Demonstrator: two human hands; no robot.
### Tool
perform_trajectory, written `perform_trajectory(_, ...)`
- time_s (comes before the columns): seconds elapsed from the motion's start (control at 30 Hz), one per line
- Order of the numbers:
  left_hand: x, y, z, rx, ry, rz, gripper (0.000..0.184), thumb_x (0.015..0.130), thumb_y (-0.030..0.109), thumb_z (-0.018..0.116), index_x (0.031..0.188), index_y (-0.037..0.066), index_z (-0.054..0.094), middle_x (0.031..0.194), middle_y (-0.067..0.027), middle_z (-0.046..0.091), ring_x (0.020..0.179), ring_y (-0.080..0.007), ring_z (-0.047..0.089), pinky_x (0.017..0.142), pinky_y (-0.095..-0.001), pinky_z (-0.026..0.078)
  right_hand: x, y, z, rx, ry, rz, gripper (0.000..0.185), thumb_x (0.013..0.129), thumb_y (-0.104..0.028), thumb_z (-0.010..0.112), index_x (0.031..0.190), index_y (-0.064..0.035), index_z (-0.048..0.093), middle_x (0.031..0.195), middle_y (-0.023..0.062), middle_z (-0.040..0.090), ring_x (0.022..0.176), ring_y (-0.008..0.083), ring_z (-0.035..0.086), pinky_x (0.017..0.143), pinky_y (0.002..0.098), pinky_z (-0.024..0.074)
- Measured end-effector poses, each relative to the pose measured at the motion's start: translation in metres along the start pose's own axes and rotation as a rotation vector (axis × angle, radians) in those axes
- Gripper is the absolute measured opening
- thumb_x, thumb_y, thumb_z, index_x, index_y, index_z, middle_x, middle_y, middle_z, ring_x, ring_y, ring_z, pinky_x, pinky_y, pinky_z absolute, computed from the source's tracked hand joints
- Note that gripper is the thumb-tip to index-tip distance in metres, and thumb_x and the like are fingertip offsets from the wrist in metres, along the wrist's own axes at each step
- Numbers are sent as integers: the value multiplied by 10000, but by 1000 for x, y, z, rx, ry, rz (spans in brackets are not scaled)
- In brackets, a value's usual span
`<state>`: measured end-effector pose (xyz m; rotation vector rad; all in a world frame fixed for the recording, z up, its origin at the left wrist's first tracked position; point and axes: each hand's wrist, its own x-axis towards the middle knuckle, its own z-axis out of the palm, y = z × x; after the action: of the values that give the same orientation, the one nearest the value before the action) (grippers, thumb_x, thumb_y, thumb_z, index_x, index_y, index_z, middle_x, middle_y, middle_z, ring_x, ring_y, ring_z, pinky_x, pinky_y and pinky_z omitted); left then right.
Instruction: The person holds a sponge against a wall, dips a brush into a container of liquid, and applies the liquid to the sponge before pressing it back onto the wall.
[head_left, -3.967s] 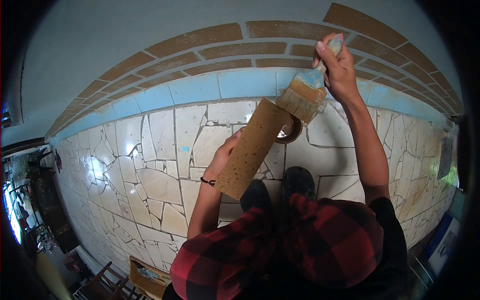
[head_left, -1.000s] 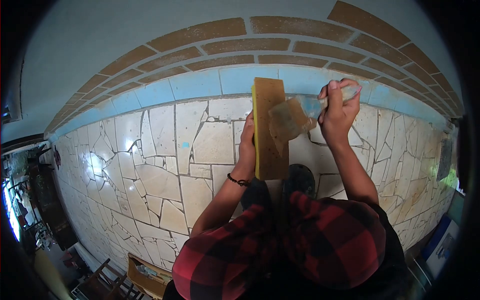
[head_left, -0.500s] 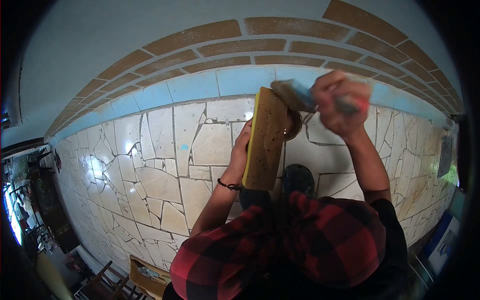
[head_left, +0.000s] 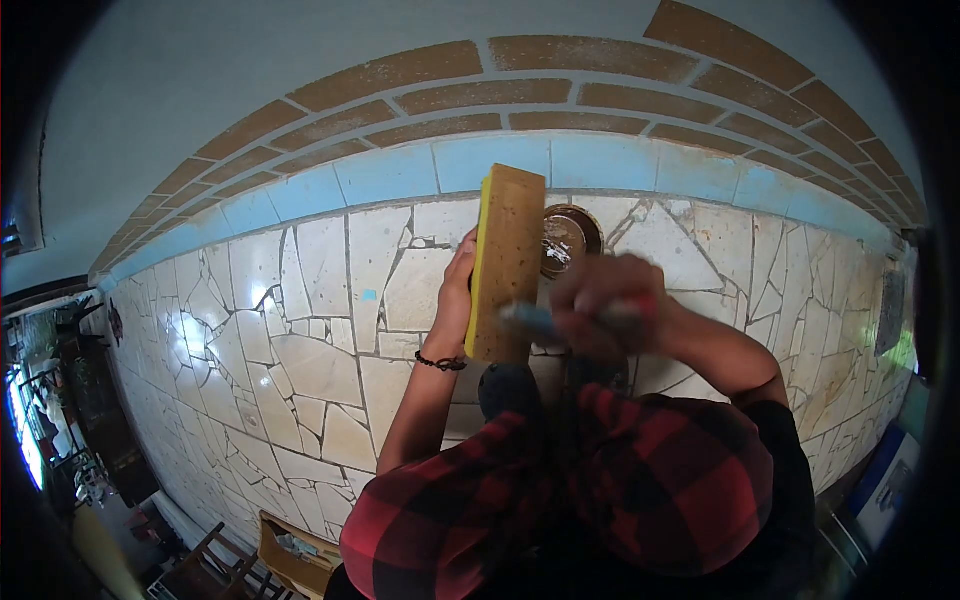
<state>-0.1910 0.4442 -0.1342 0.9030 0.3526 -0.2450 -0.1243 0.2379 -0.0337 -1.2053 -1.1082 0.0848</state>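
Observation:
My left hand is wrapped round the back of a long sponge block. The block has a yellow edge and a brown, paint-smeared face with dark pits, and it stands steeply tilted. Closed round a paintbrush, my right hand is smeared by motion. The brush's bristle end lies at the lower part of the brown face; whether it touches is too blurred to tell. Just beyond, a round container with wet brown paint in it rests on the floor, partly behind the block and my right hand.
In front, the pale blue wall carries rows of brown painted bricks above a light blue tile skirting. Irregular stone tiles pave the floor. A wooden chair stands at the lower left. My shoe shows below the block.
My right hand has brought the brush down and left, from the block's upper end to its lower part. The block has shifted slightly left and up, uncovering more of the paint container.

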Motion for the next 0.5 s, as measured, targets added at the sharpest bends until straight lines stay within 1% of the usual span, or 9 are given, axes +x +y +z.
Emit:
perform_trajectory(0.07,-3,-1,7,13,-29,-40,498,1088,315,317,1482,27,414,1351,-105,565,1201,-180,572,1007,-319,472,0,18,-6,11,139,71,230,928,-6,654,1044,-39,458,834,135,614,692,138,593,578,268,491)
perform_trajectory(0.1,-6,-1,8,20,-40,-60,506,1091,331,319,1484,27,414,1353,-103,566,1199,-176,572,1006,-314,471,1,28,-8,-25,261,80,226,948,-5,625,1060,-37,431,824,130,607,716,128,585,606,263,492)
perform_trajectory(0.2,-10,1,6,106,-87,-128,515,1087,337,342,1489,23,412,1349,-97,570,1190,-161,569,1005,-302,463,13,42,-34,-227,404,87,224,929,-48,687,1005,-36,477,764,80,633,678,94,609,582,253,499)
perform_trajectory(0.3,-12,5,2,135,-106,-140,523,1085,345,346,1488,20,416,1345,-93,572,1181,-147,566,1000,-290,456,26,44,-55,-443,377,4,219,930,-42,684,1000,-24,477,765,88,635,666,112,618,577,251,502)
perform_trajectory(0.4,-13,4,-2,149,-81,-155,521,1083,345,349,1481,17,425,1335,-87,578,1169,-144,571,995,-290,458,39,34,-64,-507,264,-162,216,932,-19,674,1006,-16,471,765,96,637,657,119,630,563,251,503)
perform_trajectory(0.43,-14,5,-2,137,-84,-159,519,1083,343,350,1479,16,427,1332,-86,580,1164,-143,572,993,-291,458,39,30,-63,-509,190,-180,231,935,22,640,1064,-42,460,810,112,604,651,133,590,568,273,499)
perform_trajectory(0.5,-15,6,0,111,-92,-167,516,1081,338,350,1475,15,432,1327,-84,583,1155,-143,576,991,-293,460,31,22,-59,-591,-119,-124,225,904,-22,703,1031,-41,519,831,114,615,614,146,602,519,289,501)
